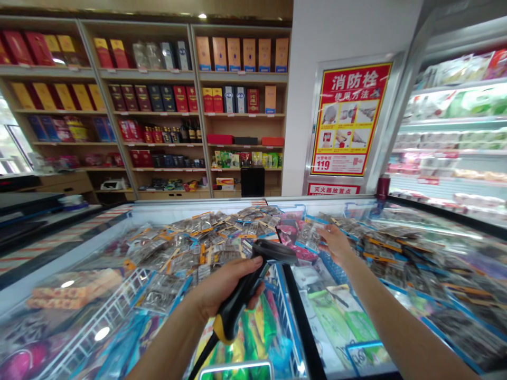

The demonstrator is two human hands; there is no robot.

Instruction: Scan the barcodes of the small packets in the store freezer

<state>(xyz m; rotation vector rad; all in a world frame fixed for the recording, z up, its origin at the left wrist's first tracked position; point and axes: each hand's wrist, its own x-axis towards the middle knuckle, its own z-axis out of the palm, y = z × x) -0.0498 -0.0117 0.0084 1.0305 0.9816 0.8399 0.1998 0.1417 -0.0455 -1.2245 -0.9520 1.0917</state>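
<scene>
My left hand [217,285] is wrapped round the handle of a black barcode scanner [273,250] with a yellow-trimmed base. Its cord runs down toward the bottom of the view, and its head points right. Farther off and to the right, my right hand [336,245] has its fingers closed at the edge of a small clear packet [308,236] with a blue border. The packet's contents are too blurred to name. Beneath both hands spreads a chest freezer with a glass top, on which many similar packets [186,258] lie heaped.
A black freezer rail [297,322] runs forward between my arms. White wire baskets [99,322] and colourful bags [253,327] show through the glass. Beyond stand shelves of boxes [245,53], a red fire-hydrant poster [350,119] and a lit cooler [459,132]. A dark red cylinder [383,187] stands at the far edge.
</scene>
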